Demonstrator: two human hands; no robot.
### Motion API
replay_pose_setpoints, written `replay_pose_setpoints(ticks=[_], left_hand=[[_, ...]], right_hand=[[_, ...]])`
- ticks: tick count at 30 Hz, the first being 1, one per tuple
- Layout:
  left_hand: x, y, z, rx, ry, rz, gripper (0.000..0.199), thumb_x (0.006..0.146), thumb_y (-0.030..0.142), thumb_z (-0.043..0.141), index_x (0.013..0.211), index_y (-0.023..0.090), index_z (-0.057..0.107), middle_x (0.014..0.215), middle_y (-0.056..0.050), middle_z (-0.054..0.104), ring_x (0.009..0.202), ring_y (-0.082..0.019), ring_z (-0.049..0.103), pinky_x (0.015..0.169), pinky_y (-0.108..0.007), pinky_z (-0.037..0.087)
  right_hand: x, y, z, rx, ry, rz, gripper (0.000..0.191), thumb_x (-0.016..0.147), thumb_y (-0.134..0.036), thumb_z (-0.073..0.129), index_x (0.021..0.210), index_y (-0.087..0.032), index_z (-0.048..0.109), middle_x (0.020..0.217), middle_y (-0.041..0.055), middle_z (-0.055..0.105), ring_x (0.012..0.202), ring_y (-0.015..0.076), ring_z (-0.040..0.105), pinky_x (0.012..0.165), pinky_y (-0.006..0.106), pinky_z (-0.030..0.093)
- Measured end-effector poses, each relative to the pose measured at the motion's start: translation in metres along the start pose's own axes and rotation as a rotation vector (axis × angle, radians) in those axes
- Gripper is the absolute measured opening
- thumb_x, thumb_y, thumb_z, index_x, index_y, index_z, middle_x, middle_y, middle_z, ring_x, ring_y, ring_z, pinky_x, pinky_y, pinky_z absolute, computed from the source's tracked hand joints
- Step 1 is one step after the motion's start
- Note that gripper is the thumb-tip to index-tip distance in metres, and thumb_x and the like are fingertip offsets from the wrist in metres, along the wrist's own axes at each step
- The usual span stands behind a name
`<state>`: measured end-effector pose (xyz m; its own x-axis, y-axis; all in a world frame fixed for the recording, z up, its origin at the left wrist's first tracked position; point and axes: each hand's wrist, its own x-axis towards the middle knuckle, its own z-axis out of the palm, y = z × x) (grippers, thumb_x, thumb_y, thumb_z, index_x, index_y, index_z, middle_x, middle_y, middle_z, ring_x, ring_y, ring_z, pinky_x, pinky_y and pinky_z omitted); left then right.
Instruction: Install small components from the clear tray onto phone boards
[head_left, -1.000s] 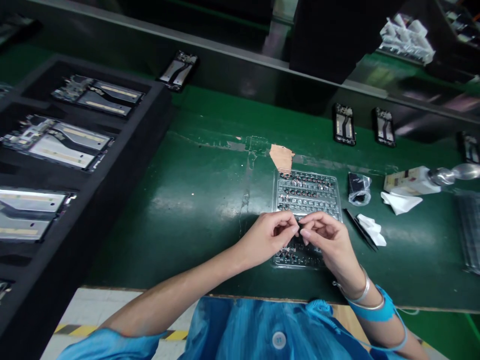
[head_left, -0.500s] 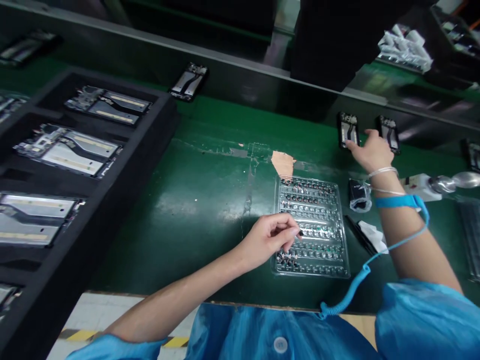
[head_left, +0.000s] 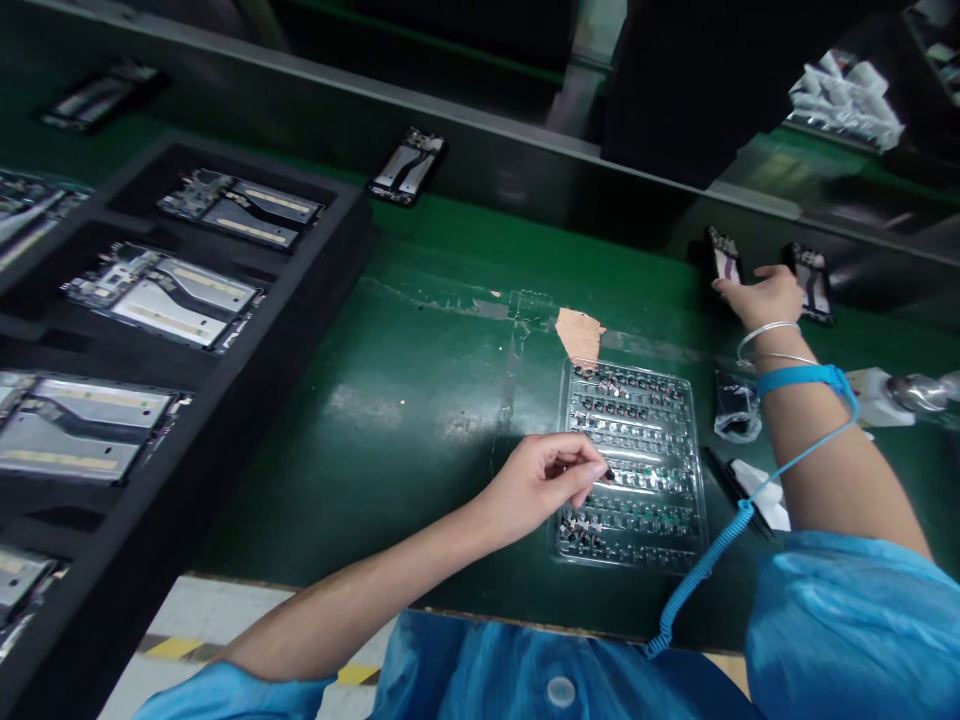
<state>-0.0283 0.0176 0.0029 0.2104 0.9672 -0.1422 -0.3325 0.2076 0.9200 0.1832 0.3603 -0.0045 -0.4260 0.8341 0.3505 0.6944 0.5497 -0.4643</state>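
Observation:
My left hand (head_left: 546, 482) is closed in a pinch on a small black component (head_left: 609, 474). It hovers over a clear plastic tray (head_left: 699, 500) whose rows of pockets hold several tiny parts (head_left: 581, 528). Farther off, my right hand (head_left: 766, 298) grips the near end of an open phone body (head_left: 725, 256), with its thumb on the lower edge. This phone body stands tilted, its inner side only partly showing. Just right of those fingers lies a second open phone body (head_left: 812, 282) against the back ledge.
A black foam tray (head_left: 300, 300) with several open phone bodies fills the left. Another phone body (head_left: 409, 165) rests by the ledge. Near my right forearm are tweezers (head_left: 739, 490), a white wipe (head_left: 761, 490), a plastic-wrapped black item (head_left: 736, 405) and a white bottle (head_left: 879, 397). A blue coiled cord (head_left: 701, 580) hangs from my wrist strap.
My right hand has closed on the left phone body, which has gone from lying flat to tilted. My left hand keeps its pinch over the tray. The whole view has shifted slightly.

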Motion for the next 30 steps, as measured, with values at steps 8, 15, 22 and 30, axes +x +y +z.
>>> replay_pose_setpoints(ticks=[8,15,22,30], left_hand=[[0.003,-0.003,-0.004,-0.137,0.330,0.166,0.016,0.084,0.027,0.054,0.076,0.017,0.063,0.110,-0.007,0.056,0.095,-0.017,0.054,0.072,-0.026,0.048],[0.002,-0.009,-0.007,-0.243,0.475,-0.008,0.016,0.080,0.029,0.061,0.072,0.016,0.058,0.072,0.003,0.057,0.061,-0.007,0.047,0.059,-0.016,0.038],[-0.002,-0.006,-0.001,-0.063,0.298,-0.063,0.019,0.080,0.032,0.060,0.071,0.016,0.060,0.074,0.001,0.059,0.069,-0.012,0.051,0.067,-0.021,0.038],[-0.003,-0.011,-0.001,0.075,0.201,-0.066,0.022,0.082,0.036,0.058,0.072,0.017,0.059,0.074,0.000,0.058,0.069,-0.013,0.051,0.067,-0.023,0.038]], right_hand=[[-0.144,-0.150,-0.022,0.055,-0.107,-0.007,0.052,0.067,-0.035,0.072,0.114,-0.019,0.056,0.103,0.0087,0.066,0.092,0.0215,0.061,0.078,0.036,0.049],[-0.246,-0.174,-0.042,0.036,-0.072,-0.089,0.031,0.082,-0.020,0.057,0.113,-0.020,0.058,0.112,0.0077,0.064,0.102,0.0218,0.057,0.089,0.040,0.045],[-0.269,-0.074,-0.062,-0.330,0.069,0.247,0.016,0.080,-0.030,0.057,0.086,-0.022,0.070,0.084,0.0052,0.067,0.080,0.0225,0.057,0.071,0.036,0.046],[-0.234,-0.054,-0.093,-0.376,0.282,0.267,0.020,0.081,-0.027,0.050,0.084,-0.017,0.068,0.080,0.0063,0.065,0.064,0.0177,0.056,0.065,0.033,0.046]])
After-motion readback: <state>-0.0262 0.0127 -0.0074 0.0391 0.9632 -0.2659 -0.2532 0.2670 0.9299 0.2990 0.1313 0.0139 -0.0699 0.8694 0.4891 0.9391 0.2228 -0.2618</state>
